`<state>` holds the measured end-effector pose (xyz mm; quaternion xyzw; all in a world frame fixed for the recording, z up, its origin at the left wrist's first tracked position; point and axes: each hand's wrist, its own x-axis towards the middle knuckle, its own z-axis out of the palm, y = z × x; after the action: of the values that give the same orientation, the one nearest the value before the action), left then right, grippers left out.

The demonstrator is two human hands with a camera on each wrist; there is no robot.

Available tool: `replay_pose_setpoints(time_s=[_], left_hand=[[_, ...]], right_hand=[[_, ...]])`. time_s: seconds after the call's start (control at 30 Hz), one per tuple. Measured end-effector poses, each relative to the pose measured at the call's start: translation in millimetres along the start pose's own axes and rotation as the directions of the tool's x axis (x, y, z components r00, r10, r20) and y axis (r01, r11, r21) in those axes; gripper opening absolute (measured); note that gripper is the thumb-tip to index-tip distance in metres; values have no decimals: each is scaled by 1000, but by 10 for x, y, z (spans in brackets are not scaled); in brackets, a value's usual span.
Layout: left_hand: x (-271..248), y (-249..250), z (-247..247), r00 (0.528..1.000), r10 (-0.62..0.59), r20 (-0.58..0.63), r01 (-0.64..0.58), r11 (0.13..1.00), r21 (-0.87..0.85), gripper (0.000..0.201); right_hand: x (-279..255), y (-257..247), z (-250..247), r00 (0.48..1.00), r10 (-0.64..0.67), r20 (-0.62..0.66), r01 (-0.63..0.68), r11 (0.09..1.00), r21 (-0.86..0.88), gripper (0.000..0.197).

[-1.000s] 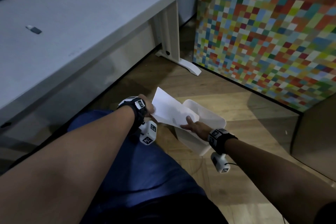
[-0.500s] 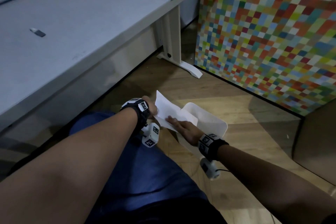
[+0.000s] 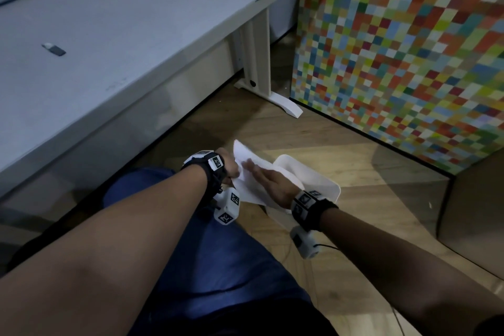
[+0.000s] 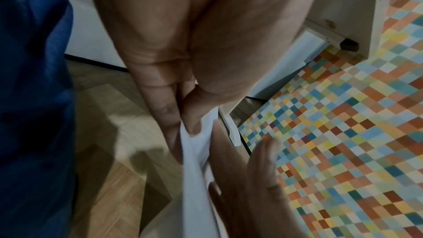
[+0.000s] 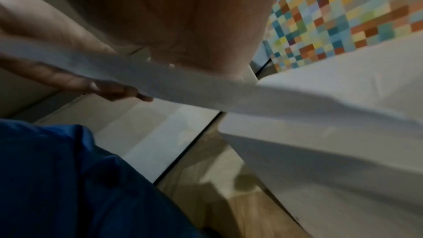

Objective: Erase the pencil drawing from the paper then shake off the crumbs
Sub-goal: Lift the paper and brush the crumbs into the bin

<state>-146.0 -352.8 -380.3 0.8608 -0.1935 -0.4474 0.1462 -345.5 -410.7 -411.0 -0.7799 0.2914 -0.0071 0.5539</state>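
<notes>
A white sheet of paper (image 3: pixel 243 157) slopes down over a white plastic bin (image 3: pixel 321 185) on the floor. My left hand (image 3: pixel 231 172) pinches the sheet's left edge between thumb and fingers (image 4: pixel 174 120), as the left wrist view shows; the paper (image 4: pixel 196 187) runs down from there. My right hand (image 3: pixel 261 175) lies flat on the sheet's upper face with straight fingers, close to the left hand. From the right wrist camera, the paper (image 5: pixel 206 88) is a blurred band above the bin (image 5: pixel 343 118). No pencil marks can be made out.
An eraser (image 3: pixel 54 49) lies on the grey desk (image 3: pixel 136 35) at upper left. The desk's white leg (image 3: pixel 259 63) stands behind the bin. A multicoloured checkered panel (image 3: pixel 409 49) stands to the right. My blue-trousered lap (image 3: pixel 218 267) is below, over a wood floor (image 3: pixel 368 172).
My right hand has slid up the sheet from its lower end over the bin toward my left hand. The left hand kept its pinch on the paper.
</notes>
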Motion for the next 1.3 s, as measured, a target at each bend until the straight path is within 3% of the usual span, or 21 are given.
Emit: replay_pose_setpoints(time_s=[0.1,0.2,0.27,0.33,0.37,0.43,0.5,0.6,0.7,0.77,0.9,0.93,1.0,1.07,1.13,1.2,1.23,1.3], left_hand=[[-207,87,12,1000,25,-4,-25,999,-39,17],[-394,132,-33,999,42,22,-41,997,-59,18],[-467,154,-49,998,62,31,-61,997,-56,20],[-536,170,-69,997,71,29,-69,996,-56,22],[-538,159,-90,997,76,29,-74,995,-65,23],[-528,133,-100,997,68,38,-65,995,-77,29],[-529,133,-84,997,66,45,-63,997,-50,33],[-595,150,-46,996,81,39,-80,996,-42,38],[-604,150,-29,995,82,64,-79,996,-49,50],[-591,145,-29,994,91,66,-87,994,-70,51],[-584,113,-65,993,95,69,-84,986,-144,63],[-580,103,-78,993,97,72,-86,986,-146,64],[-594,102,-112,993,97,65,-87,985,-150,64],[-598,103,-131,994,91,53,-81,984,-156,64],[-599,102,-136,995,88,46,-81,986,-145,64],[-594,90,-115,996,76,44,-70,989,-133,65],[-596,98,-109,996,74,53,-67,990,-127,65],[-621,110,-80,995,85,55,-79,991,-109,63]], right_hand=[[-34,119,118,994,104,15,-105,985,140,90],[-84,333,49,960,257,115,-258,966,-5,112],[-118,419,-33,924,364,113,-353,929,-107,91],[-125,496,-127,895,446,25,-441,892,-100,61],[-134,483,-163,885,465,-2,-463,880,-102,57],[-112,402,-156,908,413,-66,-418,902,-105,62],[-64,269,-81,945,276,-178,-290,956,-55,73],[-43,8,57,991,43,-127,-47,999,-26,64],[-20,-45,132,997,-25,-75,26,1000,10,59],[9,65,138,996,51,-70,-50,999,13,72],[115,652,90,950,311,24,-310,950,-34,124],[110,765,59,922,383,49,-380,923,-59,122],[64,909,0,845,533,36,-529,845,-83,99],[23,977,-55,798,603,16,-588,783,-203,86],[14,910,-105,833,552,-37,-530,778,-337,81],[-2,661,-161,931,358,-67,-358,865,-352,70],[-4,504,-162,973,223,-66,-232,918,-321,62],[-34,218,-93,999,19,-26,-23,988,-152,57]])
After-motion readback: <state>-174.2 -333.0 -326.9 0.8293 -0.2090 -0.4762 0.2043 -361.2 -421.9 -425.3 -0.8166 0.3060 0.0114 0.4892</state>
